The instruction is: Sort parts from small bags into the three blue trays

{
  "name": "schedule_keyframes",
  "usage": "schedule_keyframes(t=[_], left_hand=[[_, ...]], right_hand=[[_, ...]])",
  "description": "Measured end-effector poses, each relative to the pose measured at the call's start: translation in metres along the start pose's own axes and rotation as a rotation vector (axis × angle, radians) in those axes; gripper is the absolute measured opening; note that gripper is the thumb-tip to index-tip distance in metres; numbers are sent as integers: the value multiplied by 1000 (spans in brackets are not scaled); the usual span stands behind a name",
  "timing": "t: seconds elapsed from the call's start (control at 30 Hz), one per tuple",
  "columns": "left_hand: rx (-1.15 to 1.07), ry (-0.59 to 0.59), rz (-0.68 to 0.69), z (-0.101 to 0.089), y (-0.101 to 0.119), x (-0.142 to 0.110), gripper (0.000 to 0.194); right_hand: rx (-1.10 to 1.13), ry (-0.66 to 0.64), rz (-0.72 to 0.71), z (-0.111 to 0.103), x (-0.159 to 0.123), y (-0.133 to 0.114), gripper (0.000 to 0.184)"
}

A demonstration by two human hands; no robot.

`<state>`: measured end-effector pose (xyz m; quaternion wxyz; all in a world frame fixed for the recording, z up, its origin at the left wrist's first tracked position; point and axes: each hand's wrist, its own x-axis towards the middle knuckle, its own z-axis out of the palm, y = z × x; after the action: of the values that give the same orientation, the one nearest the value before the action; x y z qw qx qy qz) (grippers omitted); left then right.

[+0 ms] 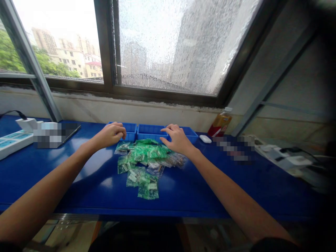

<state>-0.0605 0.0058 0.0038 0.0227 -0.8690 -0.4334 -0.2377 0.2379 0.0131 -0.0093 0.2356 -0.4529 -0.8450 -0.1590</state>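
My left hand (111,134) is over the front of the left blue bin (130,132), its fingers curled in and no object showing in them. My right hand (176,138) hovers between the middle blue bin (152,136) and the right blue bin (189,133), thumb and fingers apart, holding nothing. Below and between both hands lies a pile of green-tinted clear plastic bags (148,151) with small metal and white parts inside. Several bags spread toward me, the nearest bag (148,187) lying flat. Clear bags with brownish parts (174,160) lie at the pile's right side.
A white power strip (17,141) and a dark flat object (69,134) are at the left. On the right stand a white case (205,139) and a drink bottle (222,122). More plugs (296,161) lie at far right. The window wall closes the blue table's (183,196) back.
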Motion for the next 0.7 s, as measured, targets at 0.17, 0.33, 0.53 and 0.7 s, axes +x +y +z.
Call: schedule_keyframes(t=[0.17, 0.33, 0.53, 0.7], left_hand=[[-67, -380, -17, 5, -2, -4, 25], [-63, -459, -41, -4, 4, -7, 15], [-122, -539, -31, -9, 20, -10, 20], [-237, -613, -93, -6, 20, -14, 21]], right_hand=[[38, 7, -36, -1, 0, -7, 34], [61, -2, -53, -1, -2, -10, 31], [114, -13, -105, -6, -3, -25, 30], [180, -22, -158, -11, -4, -37, 29]])
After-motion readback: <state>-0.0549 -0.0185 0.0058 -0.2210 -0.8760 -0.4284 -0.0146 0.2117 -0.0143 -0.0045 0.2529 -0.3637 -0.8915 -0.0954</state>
